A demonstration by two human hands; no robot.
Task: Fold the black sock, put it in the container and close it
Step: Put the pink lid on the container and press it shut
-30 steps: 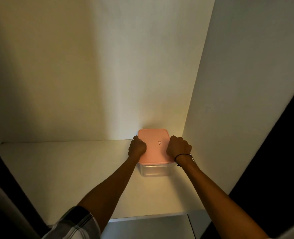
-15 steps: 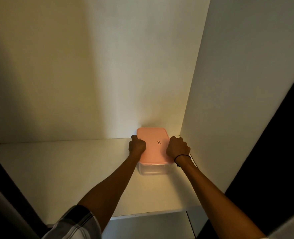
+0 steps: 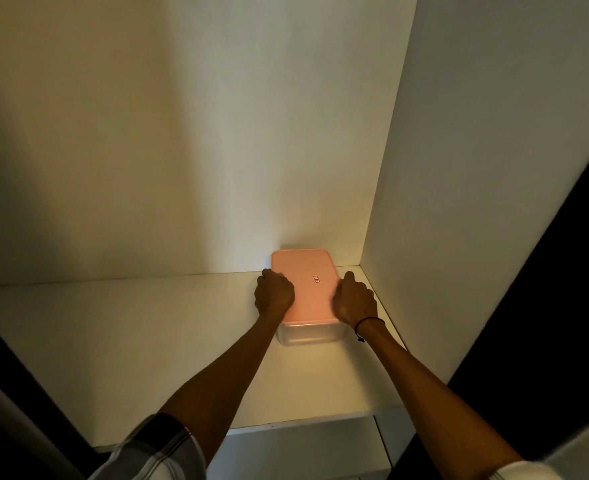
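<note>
A clear plastic container (image 3: 308,334) with a pink lid (image 3: 307,289) sits on a white shelf (image 3: 130,341), pushed into the back right corner. The lid lies flat on top of it. My left hand (image 3: 274,294) grips the lid's left edge and my right hand (image 3: 355,299) grips its right edge, fingers curled over the sides. A thin black band circles my right wrist. No black sock is visible; the container's inside looks pale through the front wall.
White back wall (image 3: 217,150) and white right side panel (image 3: 476,202) enclose the shelf. The shelf's front edge (image 3: 303,422) runs below my forearms. Dark door edges stand at far left and right.
The view has shifted slightly, with the container sitting a little closer to the back wall. Both hands stay on the lid's edges.
</note>
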